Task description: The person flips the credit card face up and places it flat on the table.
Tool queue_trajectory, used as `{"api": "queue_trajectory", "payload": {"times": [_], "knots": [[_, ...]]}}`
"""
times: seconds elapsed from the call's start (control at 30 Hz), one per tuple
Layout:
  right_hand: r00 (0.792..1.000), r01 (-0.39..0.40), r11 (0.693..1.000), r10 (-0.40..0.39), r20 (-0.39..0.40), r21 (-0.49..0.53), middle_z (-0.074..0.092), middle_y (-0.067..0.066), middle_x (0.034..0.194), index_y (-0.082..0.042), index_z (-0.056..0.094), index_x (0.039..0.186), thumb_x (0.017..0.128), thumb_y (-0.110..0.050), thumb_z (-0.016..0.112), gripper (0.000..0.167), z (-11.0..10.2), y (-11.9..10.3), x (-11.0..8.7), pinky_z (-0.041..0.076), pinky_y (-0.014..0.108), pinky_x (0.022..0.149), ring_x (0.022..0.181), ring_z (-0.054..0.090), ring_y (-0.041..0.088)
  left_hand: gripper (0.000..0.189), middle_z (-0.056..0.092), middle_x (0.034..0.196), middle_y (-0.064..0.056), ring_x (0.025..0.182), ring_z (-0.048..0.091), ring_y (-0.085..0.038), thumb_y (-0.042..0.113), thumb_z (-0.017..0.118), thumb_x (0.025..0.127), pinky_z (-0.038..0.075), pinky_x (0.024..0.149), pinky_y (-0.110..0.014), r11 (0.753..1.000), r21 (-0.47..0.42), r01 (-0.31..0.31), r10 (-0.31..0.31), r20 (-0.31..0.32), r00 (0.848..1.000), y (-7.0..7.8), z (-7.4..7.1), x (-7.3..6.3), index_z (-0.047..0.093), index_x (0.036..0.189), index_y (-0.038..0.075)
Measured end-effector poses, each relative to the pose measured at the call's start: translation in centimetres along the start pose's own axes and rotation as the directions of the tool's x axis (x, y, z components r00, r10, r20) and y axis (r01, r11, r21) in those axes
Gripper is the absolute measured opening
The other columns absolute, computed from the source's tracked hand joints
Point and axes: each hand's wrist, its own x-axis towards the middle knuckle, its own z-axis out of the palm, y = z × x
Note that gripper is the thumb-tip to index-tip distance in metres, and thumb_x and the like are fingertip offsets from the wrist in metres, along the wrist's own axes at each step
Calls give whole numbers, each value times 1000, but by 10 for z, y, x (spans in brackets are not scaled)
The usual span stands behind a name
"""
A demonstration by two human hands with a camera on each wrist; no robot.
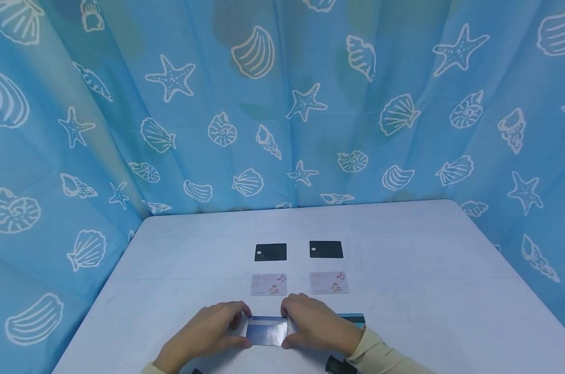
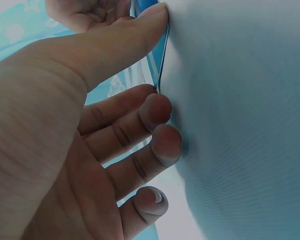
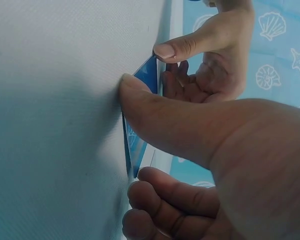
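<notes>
Head view: I record a blue card between the two hands, a thin, stiff rectangle with a glossy sheen and a pale stripe along its far part. The left hand holds its left end narrowly, thumb at the near corner and index finger at the far one. The right hand pinches the right end in the same manner. From the wrist views I note the remaining fingers of each hand bent beside the card. I cannot tell whether the card's near edge touches the cloth or sits just above it.

The surface under the grip is a white table, finely woven in texture at close range. Just beyond the grip lies a pale pink card with printed figures; its match, a second pale card, lies beyond the right hand. Farther out from the grip I find a matte black card and another black card to its right, each with a small chip. A teal card with a dark stripe is partly hidden behind the right hand.

White surface extends well out on both sides of the grip to slanting table edges. Past the far edge, a blue curtain hangs in soft folds, printed with white shells and starfish.
</notes>
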Motion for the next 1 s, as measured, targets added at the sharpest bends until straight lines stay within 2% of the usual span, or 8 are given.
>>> {"api": "queue_trajectory", "payload": {"times": [0.3, 0.57, 0.67, 1.0], "knots": [[1000, 2, 1000, -2, -9, -3, 61, -11, 97, -19, 64, 113, 76, -44, 90, 51, -2, -1, -1, 47, 26, 77, 86, 49, 5, 53, 59, 84, 13, 73, 52, -4, 43, 87, 80, 44, 69, -25, 1000, -16, -9, 9, -2, 1000, -1, 0, -1, 67, 122, 18], [1000, 7, 1000, -7, -9, -22, 61, -13, 94, -18, 67, 111, 76, -44, 90, 49, -4, -1, -2, 47, 27, 77, 85, 48, 4, 53, 58, 82, 11, 72, 54, -5, 43, 87, 81, 46, 70, -25, 1000, -25, 17, -17, 12, 1000, 0, 1, 0, 63, 123, 21], [1000, 17, 1000, -17, -13, -23, 61, -13, 95, -18, 67, 112, 76, -44, 90, 50, -5, -1, -2, 47, 26, 77, 85, 48, 4, 52, 58, 80, 11, 70, 53, -5, 42, 87, 81, 45, 68, -24, 1000, -27, 9, -9, 9, 1000, 0, 0, -1, 64, 122, 20], [1000, -1, 999, 2, 13, -45, 62, -11, 102, -18, 65, 119, 73, -49, 91, 61, -4, -3, -1, 50, 29, 82, 90, 50, 5, 52, 56, 78, 11, 68, 52, -4, 44, 86, 82, 42, 66, -23, 1000, -8, -5, 5, -8, 1000, -3, 2, -2, 65, 122, 19]]}}
